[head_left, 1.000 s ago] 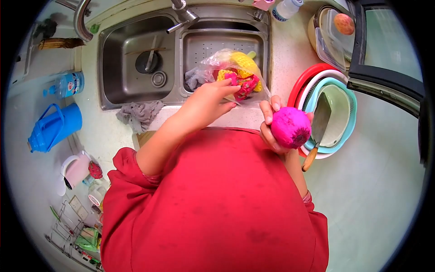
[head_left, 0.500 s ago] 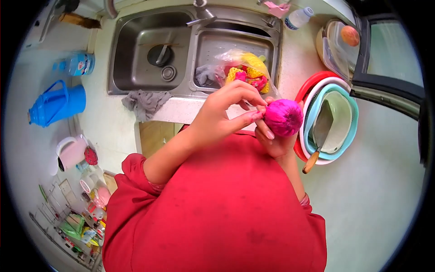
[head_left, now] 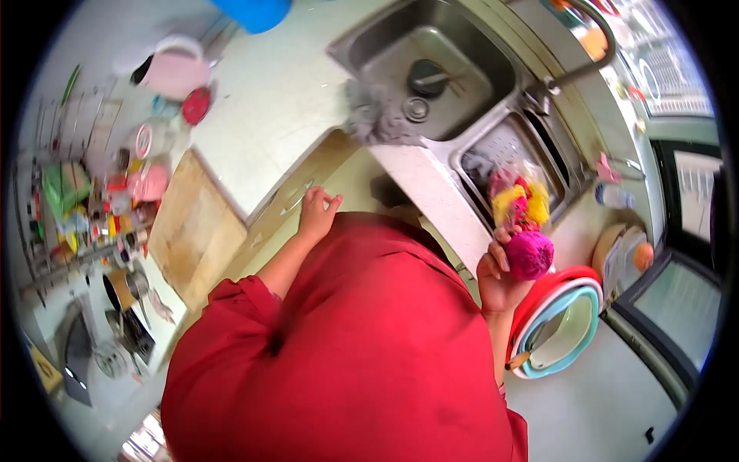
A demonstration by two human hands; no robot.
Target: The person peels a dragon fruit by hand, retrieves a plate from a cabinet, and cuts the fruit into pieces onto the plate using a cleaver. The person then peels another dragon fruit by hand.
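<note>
My right hand (head_left: pixel 499 283) is closed around a peeled magenta fruit (head_left: pixel 530 256), held beside the counter edge near the sink. My left hand (head_left: pixel 317 214) is bare, with its fingers partly spread, in front of the cabinet front (head_left: pixel 269 219) below the counter. Just beyond the fruit, a clear plastic bag (head_left: pixel 504 171) with yellow netting (head_left: pixel 537 202) and red peel lies at the near edge of the right sink basin.
The double sink (head_left: pixel 481 58) is at the upper right, with a grey cloth (head_left: pixel 377 119) on its left. Stacked basins (head_left: pixel 591 289) hold a wooden-handled knife (head_left: pixel 519 360). At left are a wooden board (head_left: pixel 192 231), a pink jug (head_left: pixel 175 75), a red fruit (head_left: pixel 195 106) and a crowded rack.
The view has turned left, showing the board and stove area. My left hand has left the fruit and moved to the left. My right hand still holds the fruit.
</note>
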